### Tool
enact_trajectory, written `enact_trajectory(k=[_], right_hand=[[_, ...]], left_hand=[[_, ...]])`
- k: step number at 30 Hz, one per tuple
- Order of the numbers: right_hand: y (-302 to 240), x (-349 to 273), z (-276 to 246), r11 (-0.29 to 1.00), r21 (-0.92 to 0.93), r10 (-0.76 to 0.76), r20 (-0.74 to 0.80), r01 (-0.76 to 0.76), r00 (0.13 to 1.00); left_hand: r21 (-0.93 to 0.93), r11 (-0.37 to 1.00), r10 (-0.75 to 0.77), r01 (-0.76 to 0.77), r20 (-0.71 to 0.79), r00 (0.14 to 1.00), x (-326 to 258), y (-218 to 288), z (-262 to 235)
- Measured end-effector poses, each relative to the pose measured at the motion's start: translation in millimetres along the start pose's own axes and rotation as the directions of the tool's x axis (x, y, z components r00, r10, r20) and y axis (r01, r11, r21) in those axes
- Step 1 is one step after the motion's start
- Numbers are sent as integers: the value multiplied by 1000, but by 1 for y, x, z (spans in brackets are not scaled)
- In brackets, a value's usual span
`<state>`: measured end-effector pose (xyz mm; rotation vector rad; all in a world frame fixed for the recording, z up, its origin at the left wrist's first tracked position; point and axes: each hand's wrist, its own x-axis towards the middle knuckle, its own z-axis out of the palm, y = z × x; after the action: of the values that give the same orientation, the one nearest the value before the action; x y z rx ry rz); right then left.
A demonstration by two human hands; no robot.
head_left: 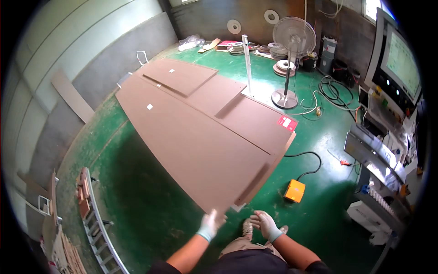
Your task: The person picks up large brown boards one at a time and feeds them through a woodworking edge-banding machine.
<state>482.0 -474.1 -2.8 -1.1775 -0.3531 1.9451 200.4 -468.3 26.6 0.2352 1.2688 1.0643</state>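
Note:
My left hand point(211, 225), in a white glove with a pale green cuff, is at the near corner of a long brown panel point(200, 141). Its fingers are apart and somewhat blurred; whether they touch the panel's edge I cannot tell. To its right, my right hand point(266, 224) wears the same kind of glove. It hangs over the floor beside the panel's near end, fingers loosely apart, palm turned inward, holding nothing. More brown panels, a small one point(182, 75) among them, lie on and beside the long one. A red and white label point(287, 123) marks the right corner.
An orange foot pedal point(294, 191) with a black cable sits on the green floor at right. A fan point(285, 97) stands beyond the panels. Machinery with a screen point(400, 61) fills the right side. At lower left lies a metal roller frame point(98, 228).

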Motion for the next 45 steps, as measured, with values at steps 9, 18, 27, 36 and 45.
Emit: enact_trajectory(k=[9,18,27,36,45], right_hand=[[-1,-40,-42,906,397,-93,-156,148,983],[5,-190,-212,875,455,26,-382,164,924],[17,-395,-422,959,89,-105,-770,268,629],[41,-493,-499,925,-184,-285,-915,333,286],[-24,-467,-462,856,-374,-456,-871,357,181]], left_hand=[[846,530,-328,-62,271,905,-84,-125,31],[-311,949,-38,43,21,999,-50,-78,20],[-399,899,169,-180,-63,984,-23,-24,12],[-265,935,164,-236,-265,950,-1,-28,-1],[-267,933,166,-241,-275,947,17,-7,6]])
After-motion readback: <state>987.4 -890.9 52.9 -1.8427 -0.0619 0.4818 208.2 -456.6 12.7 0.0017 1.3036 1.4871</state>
